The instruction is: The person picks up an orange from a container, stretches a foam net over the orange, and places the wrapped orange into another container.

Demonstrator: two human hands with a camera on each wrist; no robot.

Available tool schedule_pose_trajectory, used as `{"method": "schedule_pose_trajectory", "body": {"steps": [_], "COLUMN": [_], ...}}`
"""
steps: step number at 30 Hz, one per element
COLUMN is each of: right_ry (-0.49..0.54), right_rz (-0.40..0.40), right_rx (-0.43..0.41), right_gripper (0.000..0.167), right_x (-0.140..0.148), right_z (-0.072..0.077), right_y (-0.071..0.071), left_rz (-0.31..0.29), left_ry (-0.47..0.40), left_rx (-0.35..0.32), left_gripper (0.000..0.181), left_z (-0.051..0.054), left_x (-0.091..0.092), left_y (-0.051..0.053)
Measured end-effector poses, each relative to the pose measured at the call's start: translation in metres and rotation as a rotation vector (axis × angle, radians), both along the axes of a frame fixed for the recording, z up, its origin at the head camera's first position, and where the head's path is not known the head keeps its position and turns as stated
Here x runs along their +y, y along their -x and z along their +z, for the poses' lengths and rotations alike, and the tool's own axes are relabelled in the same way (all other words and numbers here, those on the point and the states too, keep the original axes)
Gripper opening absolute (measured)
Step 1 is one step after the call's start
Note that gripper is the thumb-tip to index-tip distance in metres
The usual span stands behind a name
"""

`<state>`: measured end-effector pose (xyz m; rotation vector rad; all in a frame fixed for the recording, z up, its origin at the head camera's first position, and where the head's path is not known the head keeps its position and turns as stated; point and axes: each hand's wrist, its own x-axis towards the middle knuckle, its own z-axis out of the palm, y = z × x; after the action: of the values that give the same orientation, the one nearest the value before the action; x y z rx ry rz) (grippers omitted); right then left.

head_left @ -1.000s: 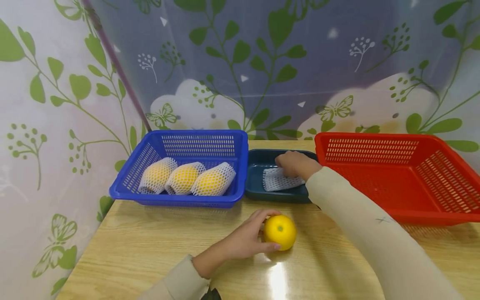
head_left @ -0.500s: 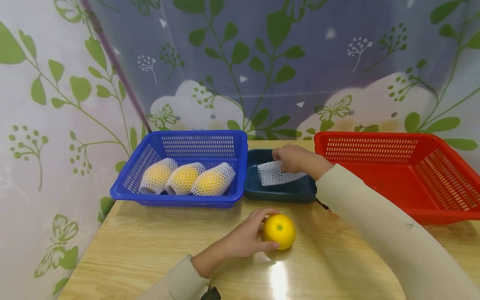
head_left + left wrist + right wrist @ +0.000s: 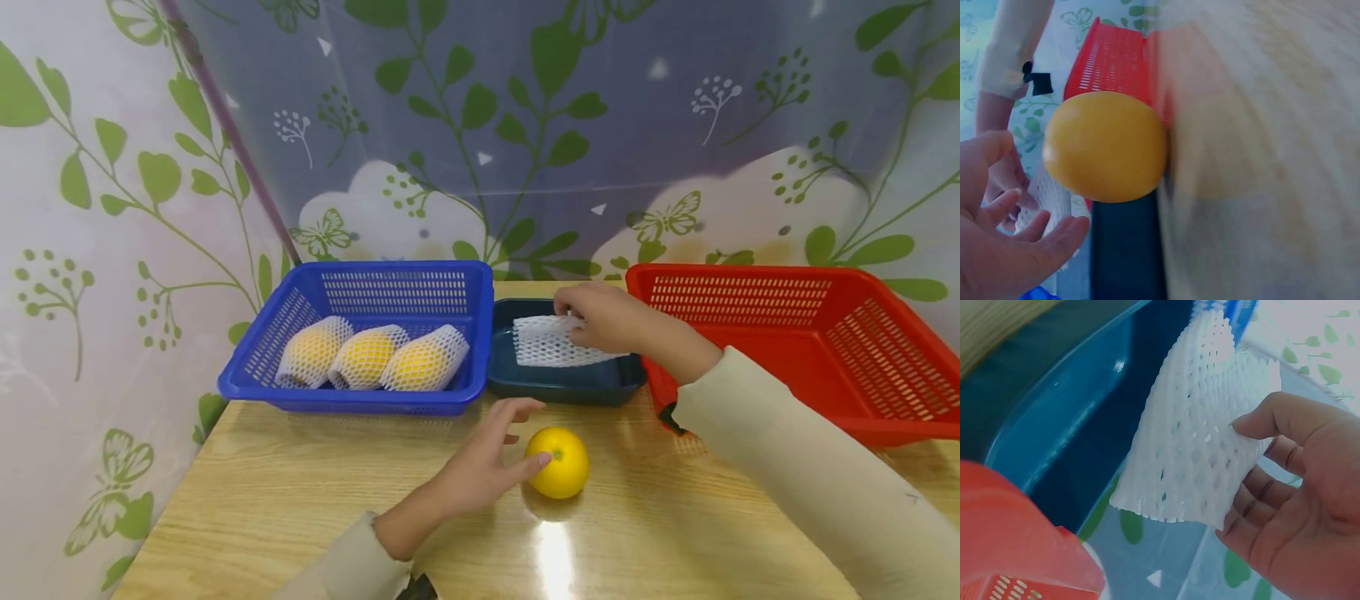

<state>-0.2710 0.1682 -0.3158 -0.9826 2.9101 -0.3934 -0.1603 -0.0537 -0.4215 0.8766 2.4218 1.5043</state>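
My right hand [image 3: 611, 319] pinches a white foam fruit net [image 3: 543, 342] between thumb and fingers, above the dark teal tray [image 3: 562, 390]. In the right wrist view the flattened foam net hangs by its edge. A round yellow orange [image 3: 566, 471] rests on the wooden table in front of the tray. Beside it is my left hand [image 3: 472, 471], fingers spread and relaxed. Its thumb overlaps the orange in the head view, while the left wrist view has the hand apart from the orange.
At the left stands a blue basket [image 3: 360, 398] with 3 yellow fruits in foam nets [image 3: 423, 364]. A red basket [image 3: 757, 367] stands to the right of the tray. A patterned curtain [image 3: 480, 167] hangs behind the table [image 3: 300, 483].
My right hand has raised the foam net and shifted slightly right, toward the red basket. My left hand has loosened from around the orange, its fingers now spread away from it.
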Motion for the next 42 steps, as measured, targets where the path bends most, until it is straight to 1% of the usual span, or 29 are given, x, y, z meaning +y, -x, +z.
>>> {"method": "schedule_pose_trajectory", "body": {"steps": [2,4,7,9,10,12,15,17,21,27,31,34,35,37,39,42], "right_ry": [0.031,0.054,0.084,0.105,0.117,0.141,0.174,0.186,0.202,0.236,0.255,0.253,0.248,0.246,0.269,0.360], "right_rz": [0.002,-0.002,-0.022,-0.035,-0.040,-0.046,-0.042,-0.040,-0.047,-0.034,-0.038,-0.059,-0.067,-0.086,-0.092,-0.107], "right_rx": [0.020,0.033,0.038,0.036,0.036,0.037,0.043,0.054,0.073,0.088,0.061,0.041,0.046,0.075,0.129,0.209], "right_gripper": [0.022,0.024,0.026,0.027,0.027,0.026,0.024,0.023,0.022,0.023,0.023,0.025,0.026,0.028,0.027,0.022], "right_x": [0.002,0.005,0.007,0.007,0.007,0.006,0.005,0.004,0.003,0.001,-0.001,-0.001,-0.001,0.000,0.004,0.015], "right_z": [0.003,0.006,0.009,0.011,0.011,0.012,0.012,0.012,0.011,0.008,0.007,0.009,0.011,0.015,0.020,0.032], "right_y": [-0.009,-0.018,-0.029,-0.036,-0.039,-0.044,-0.053,-0.059,-0.070,-0.083,-0.089,-0.094,-0.096,-0.100,-0.105,-0.111], "left_rz": [0.045,0.097,0.179,0.216,0.235,0.268,0.299,0.307,0.305,0.321,0.326,0.326,0.329,0.335,0.335,0.312], "left_ry": [-0.045,-0.112,-0.226,-0.293,-0.307,-0.309,-0.287,-0.277,-0.282,-0.310,-0.346,-0.370,-0.373,-0.375,-0.368,-0.380], "left_rx": [0.039,0.079,0.158,0.208,0.228,0.251,0.254,0.250,0.226,0.167,0.116,0.077,0.068,0.047,0.027,-0.025], "left_gripper": [0.052,0.051,0.048,0.046,0.045,0.045,0.044,0.042,0.038,0.037,0.028,0.023,0.021,0.020,0.018,0.017], "left_z": [0.006,0.011,0.018,0.022,0.024,0.028,0.032,0.033,0.035,0.034,0.035,0.035,0.036,0.036,0.037,0.039], "left_x": [0.000,-0.001,-0.001,0.000,0.000,0.000,0.001,0.001,0.002,0.004,0.005,0.005,0.005,0.004,0.002,-0.002], "left_y": [-0.001,0.000,0.005,0.009,0.011,0.015,0.021,0.023,0.026,0.029,0.029,0.030,0.030,0.030,0.031,0.031]}}
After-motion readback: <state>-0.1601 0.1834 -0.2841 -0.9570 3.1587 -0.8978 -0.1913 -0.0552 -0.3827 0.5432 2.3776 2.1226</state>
